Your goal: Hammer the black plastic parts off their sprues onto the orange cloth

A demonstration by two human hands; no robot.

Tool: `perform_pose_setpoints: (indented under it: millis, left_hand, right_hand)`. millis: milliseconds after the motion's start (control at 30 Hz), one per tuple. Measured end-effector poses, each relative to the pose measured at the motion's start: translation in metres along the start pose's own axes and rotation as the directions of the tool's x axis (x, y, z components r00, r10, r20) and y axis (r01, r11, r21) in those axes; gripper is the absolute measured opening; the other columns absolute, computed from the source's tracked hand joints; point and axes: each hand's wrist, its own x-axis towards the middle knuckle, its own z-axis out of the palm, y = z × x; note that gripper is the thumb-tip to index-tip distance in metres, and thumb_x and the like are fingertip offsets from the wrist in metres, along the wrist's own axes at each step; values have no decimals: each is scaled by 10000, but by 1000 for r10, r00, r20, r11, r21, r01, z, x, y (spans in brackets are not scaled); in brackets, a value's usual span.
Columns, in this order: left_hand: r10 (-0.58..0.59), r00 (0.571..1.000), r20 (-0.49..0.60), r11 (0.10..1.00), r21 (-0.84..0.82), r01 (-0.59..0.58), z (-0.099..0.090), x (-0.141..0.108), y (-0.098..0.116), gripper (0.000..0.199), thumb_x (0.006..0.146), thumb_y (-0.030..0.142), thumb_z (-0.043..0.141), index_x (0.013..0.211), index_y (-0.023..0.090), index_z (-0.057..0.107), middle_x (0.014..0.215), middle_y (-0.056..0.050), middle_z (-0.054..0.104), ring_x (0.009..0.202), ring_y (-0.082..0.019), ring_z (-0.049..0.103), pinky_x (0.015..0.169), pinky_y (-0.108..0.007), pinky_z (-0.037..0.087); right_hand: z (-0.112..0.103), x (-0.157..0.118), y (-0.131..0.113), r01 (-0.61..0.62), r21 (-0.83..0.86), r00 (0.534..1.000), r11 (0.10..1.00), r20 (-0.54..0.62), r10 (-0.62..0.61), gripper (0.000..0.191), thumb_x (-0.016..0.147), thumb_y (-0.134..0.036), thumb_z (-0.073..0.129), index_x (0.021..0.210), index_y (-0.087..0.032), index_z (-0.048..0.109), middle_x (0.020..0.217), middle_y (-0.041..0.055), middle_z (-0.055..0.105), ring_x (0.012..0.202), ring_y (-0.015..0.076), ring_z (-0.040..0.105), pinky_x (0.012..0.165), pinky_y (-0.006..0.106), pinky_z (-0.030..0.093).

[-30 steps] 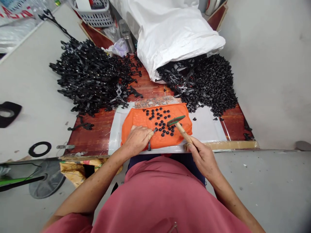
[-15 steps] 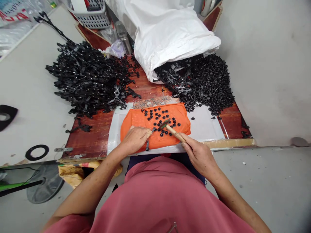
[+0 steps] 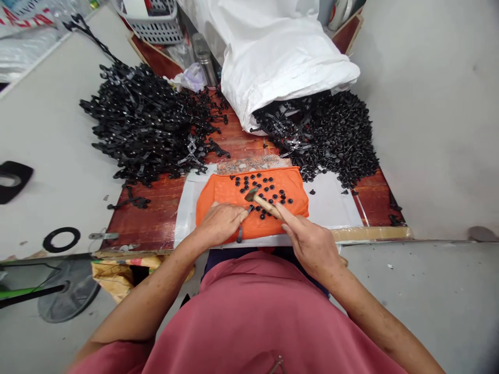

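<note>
My right hand (image 3: 310, 236) is closed round the wooden handle of a small hammer (image 3: 268, 206). The hammer's head is above the orange cloth (image 3: 208, 205), just up from my left fingertips; whether it touches anything I cannot tell. Pinched in my left hand (image 3: 222, 222) is a black jointed plastic piece (image 3: 239, 235), its lower end sticking out below the fingers and its other end showing at the fingertips. Several small round black studs (image 3: 272, 187) lie spread over the cloth, some of them hidden under the hammer.
A tall heap of black linked pieces (image 3: 144, 124) rises at the left. Loose black studs (image 3: 346, 140) are piled at the right, by the mouth of a white sack (image 3: 288, 57). Behind stand a metal flask (image 3: 206, 62) and a grey basket (image 3: 156, 28). A black ring (image 3: 61, 239) lies far left.
My right hand has shifted left with the hammer, bringing its head closer to my left fingertips. My left hand keeps its pinch on the black piece. The whole view has shifted slightly.
</note>
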Motion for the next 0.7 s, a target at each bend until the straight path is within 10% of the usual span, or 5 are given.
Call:
perform_pose_setpoints:
  millis: [700]
  left_hand:
    - [-28, 999, 17, 999, -29, 28, -3, 2, 1, 445, 1033, 390, 328, 702, 211, 565, 816, -35, 724, 790, -222, 629, 693, -338, 270]
  right_hand:
    - [8, -1, 3, -30, -89, 999, 996, 39, 34, 538, 1042, -240, 454, 1577, -288, 449, 894, 55, 762, 710, 217, 717, 614, 286, 502]
